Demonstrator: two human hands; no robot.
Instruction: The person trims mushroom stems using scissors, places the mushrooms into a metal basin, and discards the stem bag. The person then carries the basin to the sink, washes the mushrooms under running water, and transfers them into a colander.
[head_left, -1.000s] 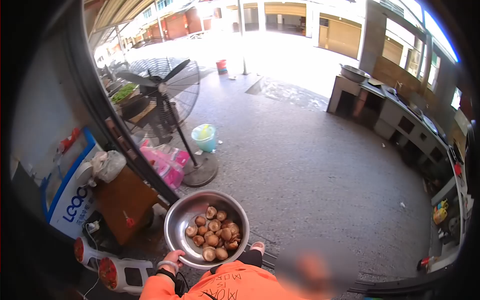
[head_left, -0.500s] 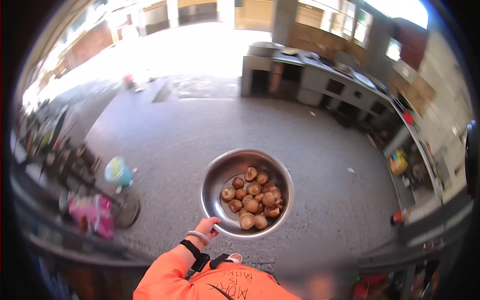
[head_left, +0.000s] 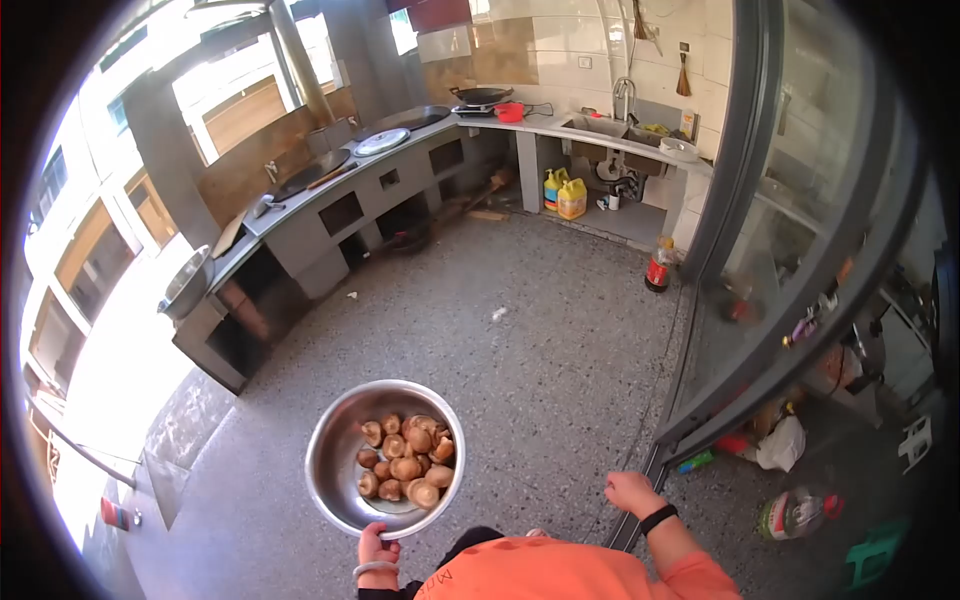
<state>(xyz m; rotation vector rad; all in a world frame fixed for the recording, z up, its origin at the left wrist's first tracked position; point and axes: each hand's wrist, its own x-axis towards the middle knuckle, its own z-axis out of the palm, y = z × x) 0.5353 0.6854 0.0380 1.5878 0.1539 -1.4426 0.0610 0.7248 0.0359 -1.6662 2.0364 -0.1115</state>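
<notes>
My left hand [head_left: 376,548] grips the near rim of a round stainless-steel basin [head_left: 333,455]. Brown mushrooms [head_left: 405,468] lie loose inside it, mostly toward the right side, and the basin tilts a little. A pale bracelet circles the left wrist. Away to the right, my right hand [head_left: 632,494] is curled into a loose fist beside the door frame, with nothing visible in it and a black band on its wrist.
Left to back runs a grey counter [head_left: 300,238] with woks and a metal pot [head_left: 186,283]. A sink [head_left: 597,125] stands at the back right. A dark-liquid bottle [head_left: 658,265] is on the floor near the grey sliding-door frame [head_left: 728,140]; a large clear bottle [head_left: 795,513] lies beyond it.
The view has swung right, bringing the sink and sliding door into sight. My left hand still holds the basin, now lower and further left in view. My right hand has come into view.
</notes>
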